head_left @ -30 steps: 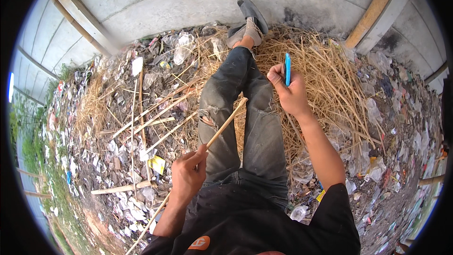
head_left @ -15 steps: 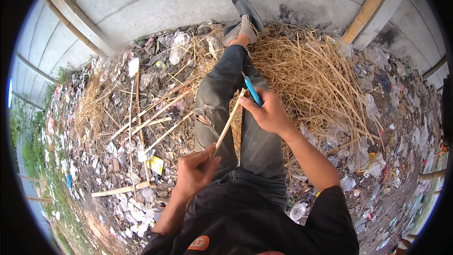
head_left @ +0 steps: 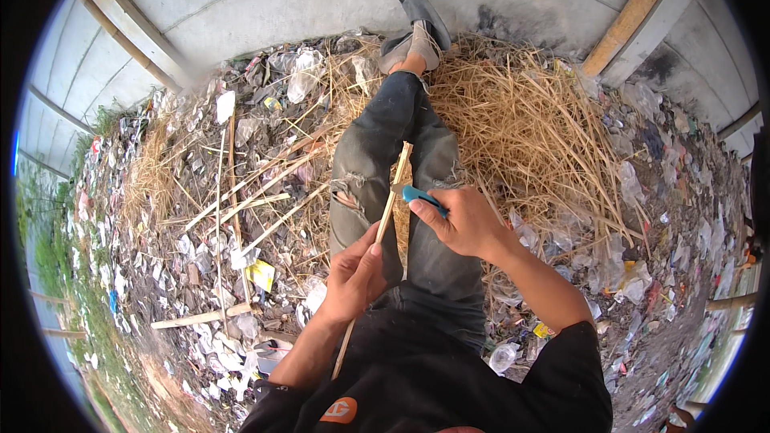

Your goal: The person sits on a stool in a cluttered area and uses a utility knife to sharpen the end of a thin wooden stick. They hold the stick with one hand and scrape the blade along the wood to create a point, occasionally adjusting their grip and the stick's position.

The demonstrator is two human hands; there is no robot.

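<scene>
My left hand (head_left: 355,277) is closed around a thin pale bamboo strip (head_left: 388,215), which slants up and away over my lap. The strip's lower end passes under the hand to my shirt. In my right hand (head_left: 468,223) is a blue utility knife (head_left: 424,200), gripped with the thumb along its handle. Its blade points left and meets the strip partway along, above my left hand. My legs, in torn dark trousers (head_left: 365,164), stretch out beneath both hands.
Straw-like shavings (head_left: 529,128) are heaped to the right of my legs. Several bamboo sticks (head_left: 269,232) lie at the left on litter-strewn ground. A short thick stick (head_left: 200,317) rests nearer me. Beyond my feet stands a grey concrete wall (head_left: 345,0) with a wooden post (head_left: 634,12).
My right hand has drawn the knife nearer me, its blade now against the strip's side. My left hand has shifted slightly right and up, and the strip stands steeper.
</scene>
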